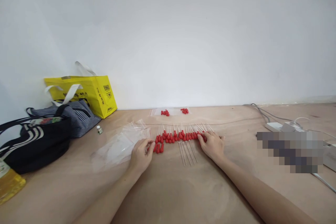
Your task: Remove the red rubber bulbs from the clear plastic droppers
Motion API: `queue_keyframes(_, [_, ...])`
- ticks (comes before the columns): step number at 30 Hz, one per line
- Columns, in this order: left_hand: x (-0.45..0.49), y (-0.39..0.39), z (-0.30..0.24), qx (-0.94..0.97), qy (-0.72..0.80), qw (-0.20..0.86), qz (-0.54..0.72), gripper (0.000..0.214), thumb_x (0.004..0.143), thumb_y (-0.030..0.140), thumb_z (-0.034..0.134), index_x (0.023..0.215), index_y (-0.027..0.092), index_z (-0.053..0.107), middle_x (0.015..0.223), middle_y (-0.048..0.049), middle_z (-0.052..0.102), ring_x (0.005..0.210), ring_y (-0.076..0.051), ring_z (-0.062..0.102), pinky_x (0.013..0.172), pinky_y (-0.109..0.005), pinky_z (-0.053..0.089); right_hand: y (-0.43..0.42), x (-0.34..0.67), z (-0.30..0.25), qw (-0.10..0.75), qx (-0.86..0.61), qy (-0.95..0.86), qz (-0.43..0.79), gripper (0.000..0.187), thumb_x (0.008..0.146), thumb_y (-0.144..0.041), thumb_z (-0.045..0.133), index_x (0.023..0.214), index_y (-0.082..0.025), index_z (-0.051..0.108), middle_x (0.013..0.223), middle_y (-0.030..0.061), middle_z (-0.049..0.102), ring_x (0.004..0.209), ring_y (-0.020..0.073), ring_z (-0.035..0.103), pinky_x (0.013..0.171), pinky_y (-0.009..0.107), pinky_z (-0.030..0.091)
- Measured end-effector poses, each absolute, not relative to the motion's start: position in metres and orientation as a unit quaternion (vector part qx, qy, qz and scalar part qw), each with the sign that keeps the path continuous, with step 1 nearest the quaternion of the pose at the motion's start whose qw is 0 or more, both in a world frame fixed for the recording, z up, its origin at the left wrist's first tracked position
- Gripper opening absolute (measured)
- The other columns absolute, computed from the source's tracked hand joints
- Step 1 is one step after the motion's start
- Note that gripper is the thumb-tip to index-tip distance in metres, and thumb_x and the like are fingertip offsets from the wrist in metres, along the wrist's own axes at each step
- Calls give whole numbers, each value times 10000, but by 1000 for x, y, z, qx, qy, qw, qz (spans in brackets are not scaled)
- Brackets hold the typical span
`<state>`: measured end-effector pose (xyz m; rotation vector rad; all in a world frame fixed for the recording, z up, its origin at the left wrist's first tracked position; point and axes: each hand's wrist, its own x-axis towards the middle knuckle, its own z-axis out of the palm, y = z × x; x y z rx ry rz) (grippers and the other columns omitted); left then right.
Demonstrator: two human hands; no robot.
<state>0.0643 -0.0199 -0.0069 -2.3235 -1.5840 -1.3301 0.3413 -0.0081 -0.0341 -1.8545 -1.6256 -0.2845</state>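
Note:
A row of several clear glass droppers with red rubber bulbs [178,135] lies on the wooden table [168,189]. My left hand [141,154] rests at the row's left end, fingers curled and touching the red bulbs there [159,147]. My right hand [213,144] lies at the row's right end, fingers bent onto the bulbs. Whether either hand grips a dropper is not clear. A few bare glass tubes [188,153] lie between my hands.
Empty clear plastic bags [121,144] lie left of my left hand. Two filled bags with red bulbs [173,112] sit by the wall. A yellow bag [89,92], striped bag [73,115], black bag [34,143] and small vial [99,130] stand left. A power strip with cables [280,126] lies right.

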Motion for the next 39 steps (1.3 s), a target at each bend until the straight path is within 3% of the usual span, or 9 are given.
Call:
queue_keyframes(3, [84, -32, -8, -780, -474, -49, -405, 207, 785, 299, 442, 730, 186, 605, 698, -21, 633, 672, -160, 570, 652, -282, 436, -13, 339, -31, 382, -676, -618, -123, 264, 819, -360, 441, 746, -219, 651, 704, 27, 619, 739, 181, 519, 682, 319, 214])
queue_keyframes(7, [119, -42, -6, -762, -460, -258, -376, 236, 781, 351, 477, 751, 186, 642, 696, -18, 654, 656, -154, 581, 614, -259, 437, -31, 325, -24, 462, -570, -667, -132, 226, 819, -318, 461, 736, -204, 637, 652, 3, 588, 669, 134, 489, 698, 305, 219])
queue_keyframes(11, [154, -40, -3, -616, -436, -504, -420, 291, 749, 401, 523, 849, 147, 626, 795, -56, 663, 733, -158, 607, 667, -265, 468, -52, 304, -22, 482, -467, -727, -147, 158, 810, -267, 483, 806, -203, 628, 628, -5, 557, 641, 124, 446, 698, 303, 228])
queue_keyframes(14, [164, -37, -2, -545, -426, -578, -433, 327, 731, 404, 552, 886, 123, 609, 779, -64, 653, 707, -147, 610, 630, -252, 482, -57, 297, -22, 469, -415, -762, -165, 134, 800, -269, 503, 794, -212, 624, 619, -8, 542, 629, 125, 424, 677, 299, 238])
queue_keyframes(17, [154, -33, -1, -583, -452, -520, -430, 305, 733, 342, 559, 957, 138, 599, 785, -55, 659, 685, -158, 612, 616, -273, 493, -55, 301, -22, 475, -400, -764, -174, 124, 793, -286, 524, 813, -214, 623, 654, 1, 560, 647, 128, 445, 675, 298, 260])
queue_keyframes(21, [124, -30, -1, -773, -466, -248, -351, 235, 753, 255, 527, 950, 183, 632, 867, -52, 678, 762, -199, 621, 730, -335, 477, -50, 310, -18, 488, -401, -743, -220, 221, 802, -255, 523, 1004, -188, 582, 898, 62, 616, 829, 159, 510, 767, 330, 288])
queue_keyframes(24, [109, -34, -7, -834, -429, -119, -324, 240, 783, 256, 497, 982, 193, 616, 930, -61, 666, 837, -202, 609, 775, -334, 464, -48, 309, -18, 450, -371, -776, -241, 307, 804, -273, 532, 1102, -200, 530, 1013, 60, 616, 970, 180, 499, 878, 376, 237])
queue_keyframes(31, [107, -46, -21, -870, -339, -37, -356, 225, 849, 282, 430, 996, 190, 573, 835, -54, 636, 773, -161, 568, 710, -284, 462, -53, 298, -22, 382, -339, -830, -224, 172, 855, -224, 439, 896, -244, 605, 590, -41, 593, 678, 106, 504, 917, 405, 187])
queue_keyframes(39, [104, -51, -18, -896, -335, 25, -290, 223, 872, 251, 395, 761, 191, 580, 772, -32, 612, 792, -177, 494, 717, -330, 375, -58, 301, -23, 376, -327, -844, -199, 235, 838, -184, 381, 744, -211, 595, 492, -43, 490, 581, 100, 409, 866, 373, 224])
